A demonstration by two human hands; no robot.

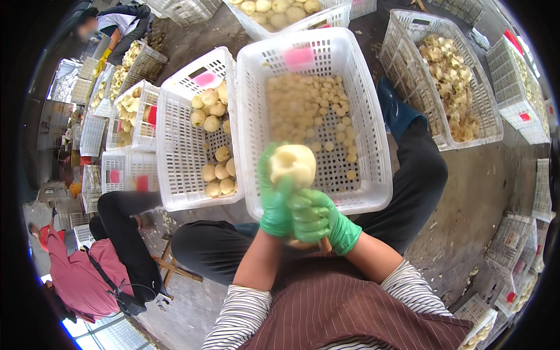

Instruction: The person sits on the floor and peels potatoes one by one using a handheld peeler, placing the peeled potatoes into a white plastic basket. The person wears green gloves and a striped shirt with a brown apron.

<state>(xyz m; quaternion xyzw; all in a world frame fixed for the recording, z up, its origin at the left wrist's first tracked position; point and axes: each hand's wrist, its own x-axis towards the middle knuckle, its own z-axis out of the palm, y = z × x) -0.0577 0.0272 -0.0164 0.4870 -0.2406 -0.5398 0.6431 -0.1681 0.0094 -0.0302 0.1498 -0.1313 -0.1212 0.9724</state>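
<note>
Both my hands wear green gloves and meet over the near edge of a white plastic crate (380, 183). My left hand (276, 197) holds a pale, peeled round vegetable (294, 165) with a hollow in its face. My right hand (313, 216) is closed around a tool whose brown handle end (325, 246) shows below the fist; its working end is hidden. Many small pale round pieces (326, 94) lie in the crate. In the white crate at the left (175, 175) are several larger whole round vegetables (211, 123).
A crate of peelings (448, 83) stands at the right, beside my blue boot (396, 109). Another crate of pale vegetables (280, 19) is beyond. A person in a pink top (83, 275) sits at the left near a wooden stool (173, 264); a yellow-gloved co-worker (118, 33) works at the upper left.
</note>
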